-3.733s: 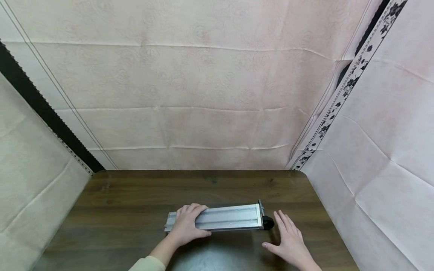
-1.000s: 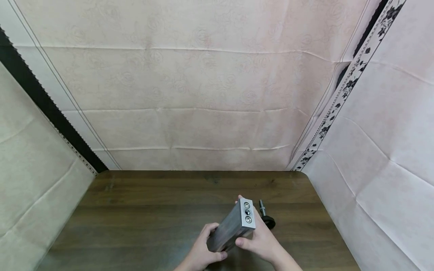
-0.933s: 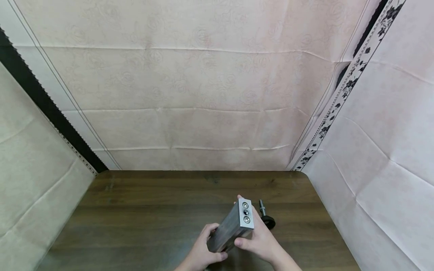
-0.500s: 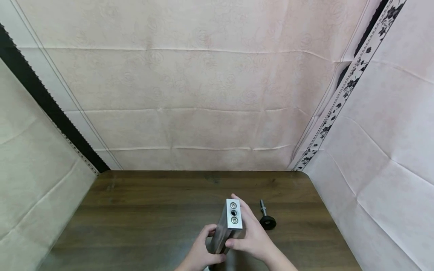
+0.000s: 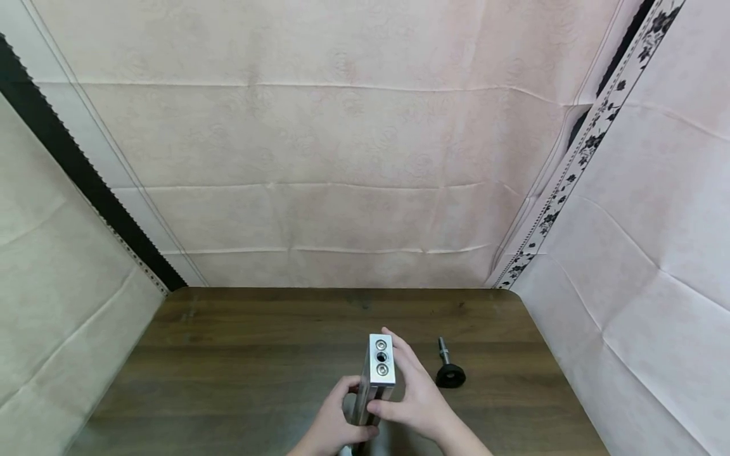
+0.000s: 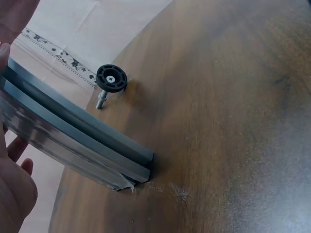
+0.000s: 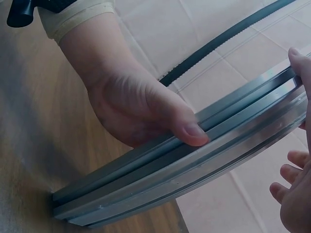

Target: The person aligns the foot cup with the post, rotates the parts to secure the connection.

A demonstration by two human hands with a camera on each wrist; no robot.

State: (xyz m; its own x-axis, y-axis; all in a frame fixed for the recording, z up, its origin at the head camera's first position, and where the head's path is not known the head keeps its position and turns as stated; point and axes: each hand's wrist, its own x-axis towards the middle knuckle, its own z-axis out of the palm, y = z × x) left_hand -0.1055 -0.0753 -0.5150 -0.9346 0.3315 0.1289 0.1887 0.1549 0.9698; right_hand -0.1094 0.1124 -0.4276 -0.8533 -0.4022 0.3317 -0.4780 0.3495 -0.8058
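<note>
A silver aluminium extrusion profile stands tilted on its end between my hands. Its upper end face has two screws with a hole between them. In the left wrist view the grooved lower end of the profile meets the table. My left hand grips the lower part, thumb on the near side, also visible in the right wrist view. Higher up, my right hand holds the profile between thumb and fingers. Right of my right hand lies a levelling foot with a round black base and a threaded metal stud.
The brown wood-grain table has rounded far corners. Pale cloth hangs behind it and along both sides, with dark trim at the left and a floral border at the right.
The profile, lying flat under my left hand at first, has been raised on end. Its top has since swung left, more upright. My right hand, earlier free, has taken hold and moved left with it.
</note>
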